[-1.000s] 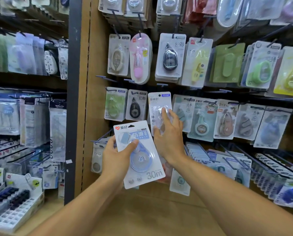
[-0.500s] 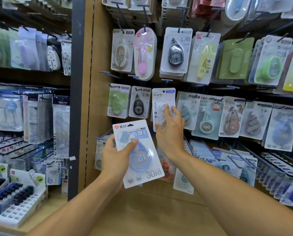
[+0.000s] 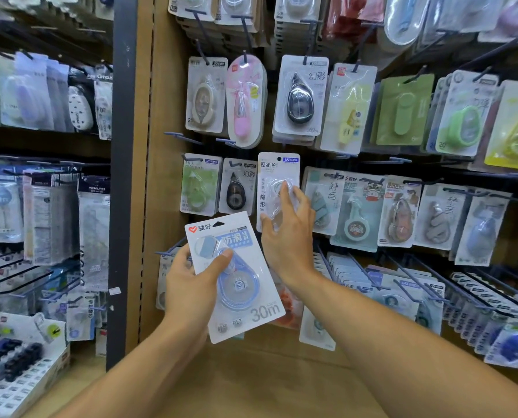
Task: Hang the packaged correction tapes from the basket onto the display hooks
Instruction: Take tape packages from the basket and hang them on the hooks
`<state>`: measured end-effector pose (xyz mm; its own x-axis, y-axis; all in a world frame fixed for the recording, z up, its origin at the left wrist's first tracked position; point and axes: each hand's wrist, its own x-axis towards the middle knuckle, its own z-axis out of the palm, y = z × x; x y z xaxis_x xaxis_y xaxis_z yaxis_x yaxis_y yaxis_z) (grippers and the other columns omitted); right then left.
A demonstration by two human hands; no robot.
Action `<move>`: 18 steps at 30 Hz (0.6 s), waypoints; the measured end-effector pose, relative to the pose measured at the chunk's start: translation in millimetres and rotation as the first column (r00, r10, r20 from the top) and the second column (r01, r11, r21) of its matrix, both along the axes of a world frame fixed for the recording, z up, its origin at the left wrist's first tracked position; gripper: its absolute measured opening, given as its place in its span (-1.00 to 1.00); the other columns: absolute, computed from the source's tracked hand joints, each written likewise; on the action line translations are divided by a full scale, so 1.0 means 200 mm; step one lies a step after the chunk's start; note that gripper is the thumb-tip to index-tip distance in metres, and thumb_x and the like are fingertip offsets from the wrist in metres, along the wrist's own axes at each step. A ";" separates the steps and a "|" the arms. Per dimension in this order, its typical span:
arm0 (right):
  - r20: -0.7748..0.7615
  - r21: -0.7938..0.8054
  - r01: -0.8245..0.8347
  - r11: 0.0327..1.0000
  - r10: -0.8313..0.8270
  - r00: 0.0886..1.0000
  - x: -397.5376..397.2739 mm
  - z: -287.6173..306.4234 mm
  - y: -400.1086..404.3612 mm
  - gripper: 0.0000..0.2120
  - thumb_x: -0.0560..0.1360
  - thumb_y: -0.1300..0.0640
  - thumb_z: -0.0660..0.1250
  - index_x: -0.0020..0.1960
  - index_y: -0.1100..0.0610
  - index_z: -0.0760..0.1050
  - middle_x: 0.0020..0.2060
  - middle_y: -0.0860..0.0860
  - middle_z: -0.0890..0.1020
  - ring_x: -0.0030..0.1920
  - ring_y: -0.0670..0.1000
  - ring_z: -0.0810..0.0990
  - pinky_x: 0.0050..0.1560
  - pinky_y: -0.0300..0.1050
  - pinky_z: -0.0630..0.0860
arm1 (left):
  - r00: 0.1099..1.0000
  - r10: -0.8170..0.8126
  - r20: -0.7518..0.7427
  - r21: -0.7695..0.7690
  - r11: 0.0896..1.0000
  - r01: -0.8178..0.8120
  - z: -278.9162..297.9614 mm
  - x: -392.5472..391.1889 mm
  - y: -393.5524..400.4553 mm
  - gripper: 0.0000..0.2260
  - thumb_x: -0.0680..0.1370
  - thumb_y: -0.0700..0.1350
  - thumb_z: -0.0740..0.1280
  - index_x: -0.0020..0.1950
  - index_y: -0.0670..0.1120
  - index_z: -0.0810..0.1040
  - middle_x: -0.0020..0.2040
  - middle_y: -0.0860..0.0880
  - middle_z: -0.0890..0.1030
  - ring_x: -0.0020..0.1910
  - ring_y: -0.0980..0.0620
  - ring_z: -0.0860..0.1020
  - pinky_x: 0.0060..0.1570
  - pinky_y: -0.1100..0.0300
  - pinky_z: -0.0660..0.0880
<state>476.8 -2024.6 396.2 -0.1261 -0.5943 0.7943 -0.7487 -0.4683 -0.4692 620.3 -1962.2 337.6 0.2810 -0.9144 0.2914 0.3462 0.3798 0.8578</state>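
Note:
My left hand (image 3: 191, 279) grips a large white card with a blue round correction tape (image 3: 239, 285) marked 30m, held tilted in front of the lower hooks. My right hand (image 3: 288, 236) rests its thumb and fingers on a white pack with a clear correction tape (image 3: 274, 176), which sits up against the middle row of the wooden display wall (image 3: 161, 206). Whether that pack's hole is over a hook I cannot tell. The basket is out of view.
Rows of packaged correction tapes (image 3: 297, 95) hang on hooks above and to the right. Bare hook ends (image 3: 176, 135) stick out at the left of the wall. A dark upright post (image 3: 122, 176) separates a left shelf bay with more stationery packs.
The view has shifted down slightly, so the display sits higher. My right hand stays on the clear tape pack, its fingers a little lower on it. My left hand keeps the blue tape card steady.

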 end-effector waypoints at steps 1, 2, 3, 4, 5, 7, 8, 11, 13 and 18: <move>0.008 -0.004 0.000 1.000 0.000 1.000 0.00 0.00 0.00 -0.34 0.63 0.02 0.29 0.64 -0.01 0.06 0.54 -0.08 0.11 0.53 -0.04 0.04 0.39 -0.24 0.17 | 1.000 0.001 0.001 0.000 1.000 -0.001 0.00 0.00 0.00 -0.77 0.55 -0.09 0.50 0.13 0.13 0.55 -0.01 0.10 0.74 -0.10 0.02 0.75 -0.22 0.04 0.66; 0.015 -0.006 0.002 1.000 -0.002 1.000 0.00 0.00 0.01 -0.34 0.64 0.01 0.29 0.64 -0.02 0.05 0.54 -0.09 0.12 0.52 -0.05 0.04 0.35 -0.27 0.14 | 1.000 0.004 0.000 0.003 1.000 -0.004 0.00 0.00 -0.01 -0.77 0.55 -0.09 0.50 0.12 0.14 0.55 0.00 0.10 0.74 -0.09 0.00 0.75 -0.21 0.03 0.66; 0.016 -0.005 0.005 1.000 -0.005 1.000 -0.01 0.01 0.01 -0.34 0.64 0.01 0.29 0.64 -0.02 0.05 0.54 -0.09 0.12 0.52 -0.06 0.04 0.33 -0.29 0.12 | 1.000 0.007 -0.003 0.005 1.000 -0.007 0.00 0.00 -0.01 -0.77 0.55 -0.08 0.50 0.12 0.14 0.55 0.00 0.10 0.75 -0.08 -0.01 0.75 -0.19 0.01 0.67; 0.014 -0.003 0.009 1.000 -0.009 1.000 -0.01 0.01 0.01 -0.34 0.64 0.01 0.29 0.64 -0.03 0.05 0.54 -0.10 0.12 0.52 -0.07 0.03 0.33 -0.30 0.11 | 1.000 0.006 -0.008 0.006 1.000 -0.006 0.00 -0.01 -0.01 -0.78 0.55 -0.08 0.51 0.12 0.14 0.56 0.00 0.09 0.75 -0.07 -0.03 0.75 -0.18 -0.01 0.67; 0.010 -0.002 0.013 1.000 -0.013 1.000 -0.02 0.01 0.01 -0.34 0.63 0.01 0.29 0.63 -0.03 0.05 0.54 -0.10 0.12 0.53 -0.07 0.03 0.33 -0.29 0.12 | 1.000 0.006 -0.012 0.006 1.000 -0.006 0.00 -0.01 -0.01 -0.78 0.55 -0.09 0.51 0.12 0.13 0.56 0.00 0.08 0.75 -0.07 -0.03 0.75 -0.17 -0.01 0.67; 0.001 -0.006 0.020 1.000 -0.020 1.000 -0.02 0.01 0.01 -0.34 0.63 0.02 0.30 0.63 -0.03 0.06 0.54 -0.10 0.12 0.53 -0.06 0.04 0.37 -0.26 0.14 | 1.000 0.004 -0.008 0.005 1.000 -0.004 0.01 -0.02 0.00 -0.78 0.55 -0.09 0.51 0.11 0.13 0.56 -0.02 0.09 0.75 -0.09 -0.02 0.75 -0.21 0.01 0.67; -0.003 -0.008 0.024 1.000 -0.024 1.000 -0.02 0.01 0.01 -0.34 0.62 0.03 0.30 0.63 -0.03 0.07 0.54 -0.10 0.12 0.53 -0.06 0.04 0.39 -0.24 0.15 | 1.000 0.002 -0.003 0.004 1.000 -0.002 0.01 -0.03 0.00 -0.78 0.55 -0.09 0.51 0.10 0.13 0.56 -0.04 0.10 0.75 -0.11 -0.01 0.76 -0.24 0.03 0.66; -0.012 -0.002 0.029 1.000 -0.029 1.000 -0.03 -0.01 0.02 -0.34 0.61 0.05 0.31 0.63 -0.03 0.09 0.53 -0.11 0.12 0.54 -0.04 0.05 0.43 -0.18 0.21 | 1.000 -0.002 0.004 0.002 1.000 0.002 0.02 -0.04 0.01 -0.78 0.55 -0.09 0.51 0.10 0.14 0.55 -0.08 0.12 0.75 -0.18 0.06 0.75 -0.34 0.10 0.64; -0.012 0.005 0.027 1.000 -0.027 1.000 -0.04 -0.02 0.03 -0.33 0.61 0.05 0.32 0.62 -0.05 0.09 0.53 -0.12 0.13 0.54 -0.03 0.06 0.46 -0.10 0.29 | 1.000 0.003 0.012 -0.003 1.000 -0.003 0.02 -0.03 0.02 -0.77 0.55 -0.09 0.51 0.11 0.13 0.55 -0.09 0.13 0.74 -0.20 0.08 0.75 -0.35 0.12 0.63; -0.002 0.005 0.038 0.999 -0.038 0.999 -0.05 -0.03 0.06 -0.33 0.61 0.04 0.30 0.63 -0.08 0.08 0.53 -0.11 0.13 0.54 -0.02 0.06 0.47 -0.03 0.33 | 1.000 0.023 0.021 0.005 1.000 -0.023 0.01 -0.01 0.00 -0.73 0.55 -0.07 0.51 0.18 0.13 0.55 -0.01 0.11 0.74 -0.12 0.02 0.75 -0.24 0.01 0.68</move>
